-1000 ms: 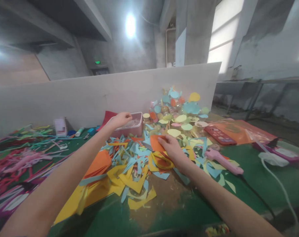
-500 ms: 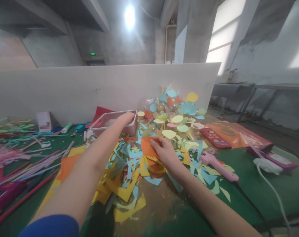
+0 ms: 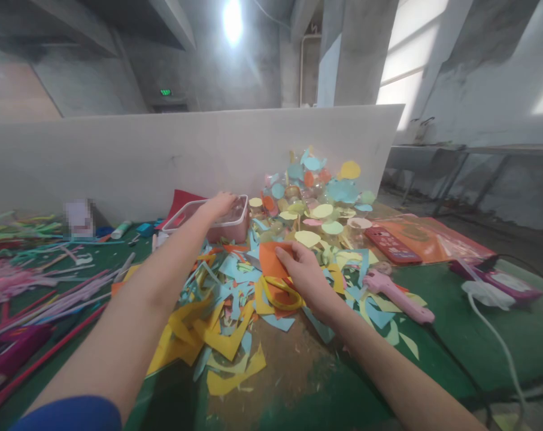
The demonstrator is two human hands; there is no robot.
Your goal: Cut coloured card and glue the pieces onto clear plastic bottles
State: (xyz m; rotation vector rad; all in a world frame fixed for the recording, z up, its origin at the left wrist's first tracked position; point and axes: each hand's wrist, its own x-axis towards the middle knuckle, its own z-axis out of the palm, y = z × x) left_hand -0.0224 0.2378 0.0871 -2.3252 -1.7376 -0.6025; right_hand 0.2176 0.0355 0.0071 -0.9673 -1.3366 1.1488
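My left hand point(image 3: 223, 205) reaches over a pink plastic basket point(image 3: 235, 231). Its fingertips dip below the rim, so whether they grasp anything is hidden. In front of me my right hand point(image 3: 305, 269) pinches a piece of orange paper point(image 3: 271, 261) between thumb and fingers. Just under that paper lie scissors with yellow handles point(image 3: 284, 304), their blades mostly covered. Blue and yellow paper scraps point(image 3: 226, 338) are spread around both hands. Behind my right hand stands a cluster of clear cups topped with coloured paper discs point(image 3: 322, 211).
A pink hot glue gun point(image 3: 399, 297) with a black cord lies to the right, near a red phone-like case point(image 3: 392, 244) and an orange plastic bag point(image 3: 437, 239). Pipe cleaners point(image 3: 73, 296) fill the left side. A white board point(image 3: 118, 161) closes off the back.
My left hand has shifted slightly left and up over the basket, its back now showing more. My right hand still holds the orange paper in nearly the same place.
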